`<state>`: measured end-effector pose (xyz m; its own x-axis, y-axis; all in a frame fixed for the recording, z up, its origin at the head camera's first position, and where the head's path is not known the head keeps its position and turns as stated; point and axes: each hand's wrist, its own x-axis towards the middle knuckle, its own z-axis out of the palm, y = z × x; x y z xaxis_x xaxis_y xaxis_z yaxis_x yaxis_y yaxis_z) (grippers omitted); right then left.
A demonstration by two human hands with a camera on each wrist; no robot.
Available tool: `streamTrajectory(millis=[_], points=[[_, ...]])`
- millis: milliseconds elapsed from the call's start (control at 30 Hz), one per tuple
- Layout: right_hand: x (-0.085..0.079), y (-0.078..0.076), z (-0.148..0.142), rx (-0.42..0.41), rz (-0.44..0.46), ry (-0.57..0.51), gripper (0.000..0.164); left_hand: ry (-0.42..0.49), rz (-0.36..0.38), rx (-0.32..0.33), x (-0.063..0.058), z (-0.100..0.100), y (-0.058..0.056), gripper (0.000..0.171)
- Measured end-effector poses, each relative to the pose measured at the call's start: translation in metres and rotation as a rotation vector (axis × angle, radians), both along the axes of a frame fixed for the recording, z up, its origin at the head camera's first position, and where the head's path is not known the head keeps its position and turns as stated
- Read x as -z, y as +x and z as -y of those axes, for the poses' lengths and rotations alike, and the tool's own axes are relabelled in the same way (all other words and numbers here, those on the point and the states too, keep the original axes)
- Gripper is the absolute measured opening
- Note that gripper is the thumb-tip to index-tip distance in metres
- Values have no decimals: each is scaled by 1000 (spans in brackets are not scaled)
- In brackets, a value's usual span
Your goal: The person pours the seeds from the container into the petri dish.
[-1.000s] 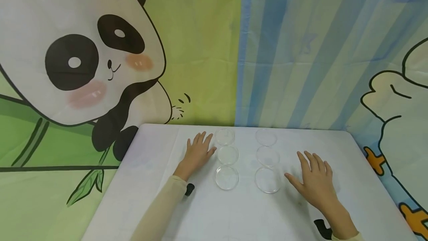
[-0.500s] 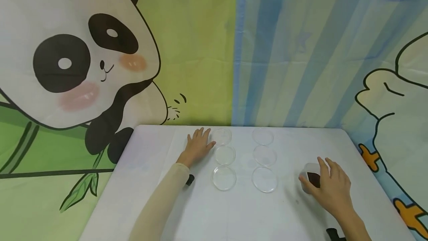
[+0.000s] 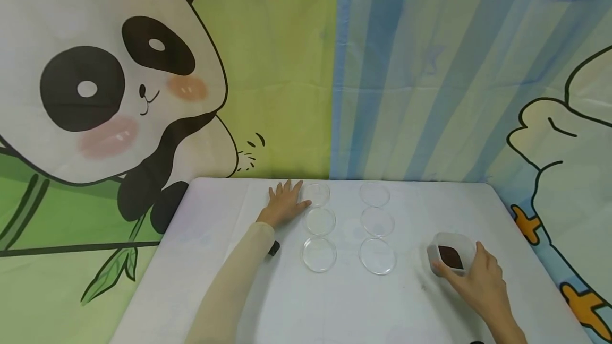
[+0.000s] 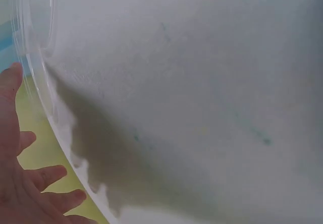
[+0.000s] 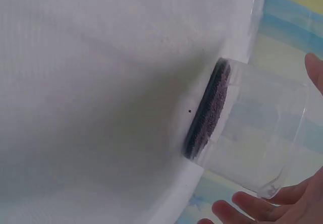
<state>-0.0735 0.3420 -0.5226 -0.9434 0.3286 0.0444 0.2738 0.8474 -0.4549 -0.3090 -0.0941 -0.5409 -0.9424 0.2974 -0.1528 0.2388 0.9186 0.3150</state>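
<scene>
Toward the right of the table stands a clear plastic tub (image 3: pixel 450 255) with a layer of dark brown-purple grains (image 5: pixel 208 110) at its bottom. My right hand (image 3: pixel 483 283) reaches round the tub's near right side, thumb at the front and fingers at the right rim. In the right wrist view fingers lie along one wall, while the thumb shows a small gap. My left hand (image 3: pixel 283 205) lies with fingers spread beside the far-left clear round dish (image 3: pixel 316 195). Its thumb tip is close to the dish edge; whether it touches, I cannot tell.
Clear round dishes stand in two columns of three: behind the left front dish (image 3: pixel 319 254) and the right front dish (image 3: pixel 377 256). The white table (image 3: pixel 287 307) ends at a back edge against a printed cloth (image 3: pixel 397 94). A dark speck (image 5: pixel 190 111) lies near the tub.
My right hand has moved right and lowered round the tub, which it hid at first and which now shows clearly. My left hand has barely moved. The view has turned slightly right.
</scene>
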Motion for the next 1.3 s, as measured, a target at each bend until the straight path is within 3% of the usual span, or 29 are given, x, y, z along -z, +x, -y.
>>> streamTrajectory(millis=[200, 567, 933, 1300], points=[[5, 0, -1, 3, 44, -59, 130, -18, 42, -11, 1, 2, 2, 83], [10, -5, 0, 27, 56, -156, 131, -47, 23, -1, 7, 4, 1, 77], [7, -9, 6, -43, -95, -223, 120, -10, 22, -4, 6, 2, 0, 76], [-2, -36, 23, -148, -193, -282, 113, -1, 41, -21, 6, 3, -1, 77]])
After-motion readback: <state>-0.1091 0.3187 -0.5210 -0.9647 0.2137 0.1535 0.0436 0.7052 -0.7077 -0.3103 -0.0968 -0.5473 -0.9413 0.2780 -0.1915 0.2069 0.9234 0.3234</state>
